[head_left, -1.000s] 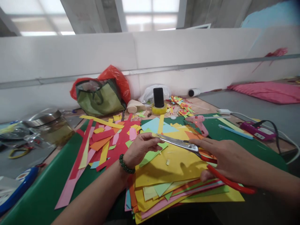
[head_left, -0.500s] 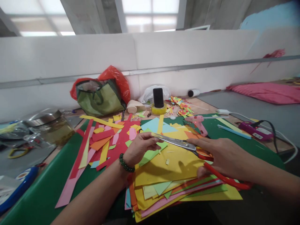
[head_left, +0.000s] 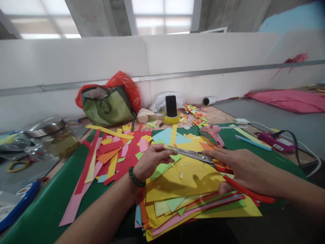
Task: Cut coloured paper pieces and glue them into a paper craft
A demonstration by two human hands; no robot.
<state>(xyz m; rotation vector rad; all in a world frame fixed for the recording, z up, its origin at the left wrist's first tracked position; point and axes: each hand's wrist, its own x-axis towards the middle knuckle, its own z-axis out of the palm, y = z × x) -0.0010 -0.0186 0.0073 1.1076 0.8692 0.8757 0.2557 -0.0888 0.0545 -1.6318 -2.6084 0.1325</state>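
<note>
My right hand (head_left: 243, 169) is closed around the red handles of a pair of scissors (head_left: 203, 158), whose steel blades point left over a stack of coloured paper sheets (head_left: 188, 189) with a yellow sheet on top. My left hand (head_left: 152, 159), with a green bead bracelet at the wrist, pinches a small yellow piece of paper at the blade tips. Both hands hover just above the stack, on a green cutting mat (head_left: 50, 203).
Loose red, pink, yellow and orange paper strips (head_left: 111, 156) lie left of the stack. A pink glue gun (head_left: 215, 134), a phone on a tape roll (head_left: 172, 110), a green bag (head_left: 106, 106), a lidded glass jar (head_left: 56, 137) and a purple device with cable (head_left: 276, 142) stand around.
Almost nothing has shifted; the scissors and my right hand moved slightly, with the blades staying at the paper held by my left hand.
</note>
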